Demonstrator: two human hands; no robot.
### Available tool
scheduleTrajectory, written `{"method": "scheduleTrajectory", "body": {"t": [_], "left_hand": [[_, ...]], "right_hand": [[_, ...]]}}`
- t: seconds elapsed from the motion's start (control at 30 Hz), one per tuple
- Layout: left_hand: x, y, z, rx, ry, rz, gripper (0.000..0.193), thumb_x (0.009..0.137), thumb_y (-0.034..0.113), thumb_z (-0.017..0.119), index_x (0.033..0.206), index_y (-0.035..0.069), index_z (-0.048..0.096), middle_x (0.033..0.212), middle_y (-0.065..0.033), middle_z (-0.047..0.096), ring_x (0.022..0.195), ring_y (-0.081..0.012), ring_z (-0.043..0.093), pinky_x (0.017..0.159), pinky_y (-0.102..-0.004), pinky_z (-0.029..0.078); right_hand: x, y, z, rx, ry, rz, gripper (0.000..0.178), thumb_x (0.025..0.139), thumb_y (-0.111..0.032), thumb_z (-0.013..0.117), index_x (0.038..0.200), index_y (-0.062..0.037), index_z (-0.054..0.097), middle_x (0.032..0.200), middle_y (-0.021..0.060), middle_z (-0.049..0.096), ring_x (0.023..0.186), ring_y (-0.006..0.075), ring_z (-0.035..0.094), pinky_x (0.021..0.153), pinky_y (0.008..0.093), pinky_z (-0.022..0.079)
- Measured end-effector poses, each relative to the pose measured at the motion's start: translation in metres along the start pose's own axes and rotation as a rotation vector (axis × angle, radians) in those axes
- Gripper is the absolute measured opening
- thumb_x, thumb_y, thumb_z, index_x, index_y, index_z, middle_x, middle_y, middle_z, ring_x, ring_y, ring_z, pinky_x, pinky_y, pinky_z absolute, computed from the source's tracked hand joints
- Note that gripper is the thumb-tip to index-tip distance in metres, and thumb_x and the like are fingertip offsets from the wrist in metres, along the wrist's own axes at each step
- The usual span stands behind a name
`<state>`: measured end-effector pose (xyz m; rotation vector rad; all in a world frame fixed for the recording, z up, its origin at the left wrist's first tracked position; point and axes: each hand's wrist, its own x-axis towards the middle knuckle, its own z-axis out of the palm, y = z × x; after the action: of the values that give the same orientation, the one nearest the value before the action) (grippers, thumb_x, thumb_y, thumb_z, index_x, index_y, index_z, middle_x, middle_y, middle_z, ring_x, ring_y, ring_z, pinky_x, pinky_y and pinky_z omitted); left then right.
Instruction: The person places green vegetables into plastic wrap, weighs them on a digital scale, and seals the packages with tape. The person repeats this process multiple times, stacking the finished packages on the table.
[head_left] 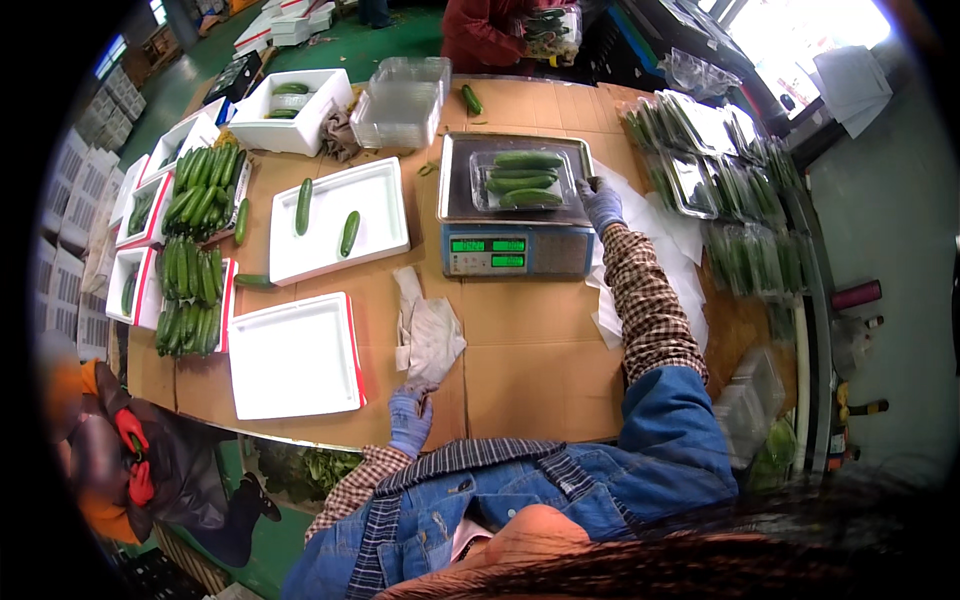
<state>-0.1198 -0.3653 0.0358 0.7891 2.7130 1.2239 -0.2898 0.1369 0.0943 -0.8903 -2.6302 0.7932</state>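
A digital scale [516, 250] with a metal pan and green displays stands on the cardboard-covered table. On its pan sits a clear plastic tray [480, 200] with several cucumbers [524, 180] lying in it side by side. My right hand [602, 203], in a pale glove, reaches over the pan's right side with its fingers closed at the tray's right edge. By the table's near edge, my gloved left hand [410, 420] has curled fingers just below a crumpled white cloth [430, 335]. Whatever those fingers hold, if anything, is hidden.
White foam trays [335, 222] and piled cucumbers [195, 270] occupy the left. Empty clear trays [400, 105] are stacked behind. Packed cucumber trays [715, 160] line the right side. One co-worker [480, 40] stands across the table; another wears red gloves [135, 455] at lower left.
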Motion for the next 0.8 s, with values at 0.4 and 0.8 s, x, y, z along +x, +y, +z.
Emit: {"method": "scheduleTrajectory", "body": {"t": [0.4,0.8], "left_hand": [[0.024,0.005,-0.012,-0.048,0.082,-0.08,0.023,0.079,0.006,0.054,0.1,0.01,0.063,0.096,-0.0119,0.061,0.096,-0.0312,0.055,0.088,-0.04,0.041],[0.002,0.004,0.042,-0.551,-0.19,-0.492,0.033,0.094,0.019,0.05,0.123,0.003,0.051,0.107,-0.0089,0.061,0.093,-0.014,0.058,0.078,-0.0246,0.047]], "right_hand": [[-0.035,-0.012,0.016,1.031,-0.292,0.269,0.037,0.079,-0.034,0.072,0.096,-0.0061,0.055,0.065,-0.0035,0.05,0.052,0.0087,0.048,0.045,0.0232,0.039],[-0.336,0.065,0.043,0.975,-0.614,0.583,0.037,0.079,-0.027,0.072,0.1,-0.0024,0.053,0.076,0.004,0.056,0.064,0.0155,0.056,0.053,0.0298,0.052]]}}
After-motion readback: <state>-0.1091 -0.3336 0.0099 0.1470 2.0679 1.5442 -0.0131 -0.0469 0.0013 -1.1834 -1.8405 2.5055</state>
